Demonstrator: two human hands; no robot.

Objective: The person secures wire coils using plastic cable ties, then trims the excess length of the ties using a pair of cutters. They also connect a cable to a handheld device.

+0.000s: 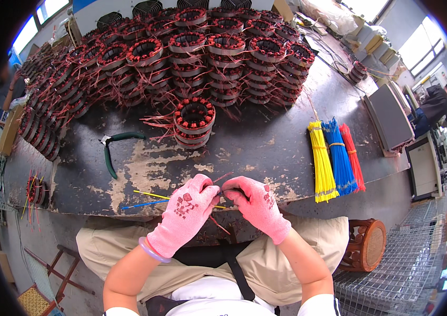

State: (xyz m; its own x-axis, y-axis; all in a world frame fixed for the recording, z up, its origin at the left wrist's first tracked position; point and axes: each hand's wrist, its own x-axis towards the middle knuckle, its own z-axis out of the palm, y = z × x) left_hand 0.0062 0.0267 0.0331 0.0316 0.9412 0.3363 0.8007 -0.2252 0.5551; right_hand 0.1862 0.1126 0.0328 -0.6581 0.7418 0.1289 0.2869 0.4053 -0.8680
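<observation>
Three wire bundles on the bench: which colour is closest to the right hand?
The yellow bundle. It lies leftmost of the three, on the side toward the right hand; the blue bundle is in the middle and the red bundle farthest out.

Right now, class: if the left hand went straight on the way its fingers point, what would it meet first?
The left hand points right, toward the right hand. It would meet that hand's fingertips almost at once; both pinch thin wires there, though depth is hard to judge.
</observation>
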